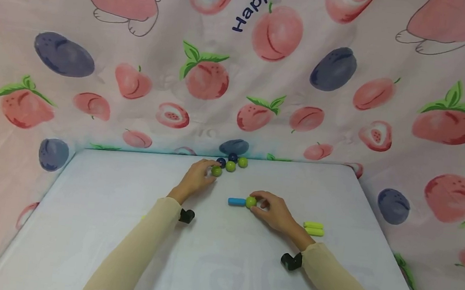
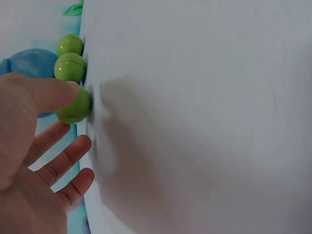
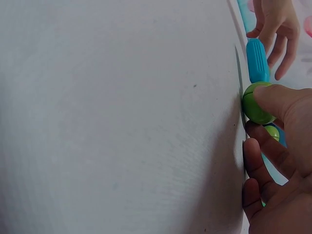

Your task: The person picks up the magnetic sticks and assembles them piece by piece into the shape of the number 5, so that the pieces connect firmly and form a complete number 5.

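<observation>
My left hand (image 1: 196, 179) pinches a green ball (image 1: 216, 171) near the back edge of the table. In the left wrist view the thumb lies on that ball, the other fingers spread below it. Two more green balls (image 1: 230, 166) and two dark blue balls (image 1: 233, 156) sit close beside it. My right hand (image 1: 275, 211) holds another green ball (image 1: 251, 202) between thumb and fingers, nearer the middle. A blue ridged stick (image 3: 257, 59) lies against the left side of this ball, end on. The right fingertips touch the tabletop or nearly so.
Two yellow-green sticks (image 1: 313, 228) lie side by side just right of my right wrist. A small yellow bit (image 1: 143, 217) peeks out by the left sleeve. The white table (image 1: 234, 279) meets a fruit-printed cloth (image 1: 282, 83) at its back edge.
</observation>
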